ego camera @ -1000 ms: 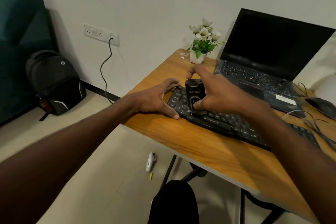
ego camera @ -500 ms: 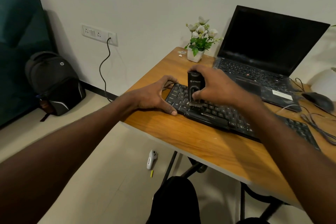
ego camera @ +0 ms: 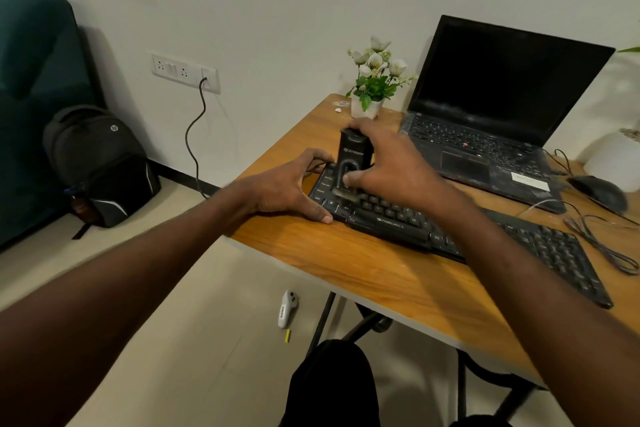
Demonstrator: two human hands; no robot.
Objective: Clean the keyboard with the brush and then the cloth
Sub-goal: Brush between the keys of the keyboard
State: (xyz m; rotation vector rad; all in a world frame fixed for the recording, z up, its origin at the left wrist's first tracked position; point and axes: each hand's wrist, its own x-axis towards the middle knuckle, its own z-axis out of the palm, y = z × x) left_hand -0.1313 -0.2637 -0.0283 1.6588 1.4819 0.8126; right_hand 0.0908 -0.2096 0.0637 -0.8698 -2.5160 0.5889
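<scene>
The right hand (ego camera: 388,166) pinches the upright black brush (ego camera: 355,163), bristles down on the left end of the long black plastic keyboard (ego camera: 450,229) running rightward across the wooden worktop (ego camera: 381,274), while the left hand (ego camera: 287,189), fingers spread, braces that end.

The black keyboard (ego camera: 450,236) carries the white brand name "ZEBRONICS" on its front edge, below the space bar; key legends "Ctrl" and "Alt" can be read at its left end. The black backpack (ego camera: 100,163) on the floor shows a round "hp" logo. Print on the brush (ego camera: 355,163) body is too blurred to read.
</scene>
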